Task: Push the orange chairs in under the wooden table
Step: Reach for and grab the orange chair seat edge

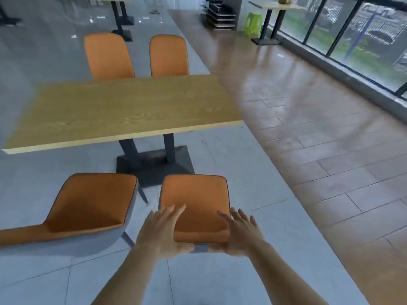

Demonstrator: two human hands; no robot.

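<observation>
The wooden table [123, 106] stands on two dark posts with a black base [154, 164]. Two orange chairs sit at its far side, a left one [109, 56] and a right one [168, 56], their backrests showing above the top. On the near side, two more orange chairs stand out from the table. The near left chair [92, 201] is turned at an angle. The near right chair [195, 194] faces the table. My left hand [160, 232] and my right hand [240, 232] flank its backrest, fingers spread and extended, touching its two sides.
Grey tiles lie under the table and brown plank flooring runs along the right. A glass wall with dark frames [352, 40] lines the far right. A green stool [253, 20], a small table [277, 7] and stacked dark trays [221, 16] stand at the back.
</observation>
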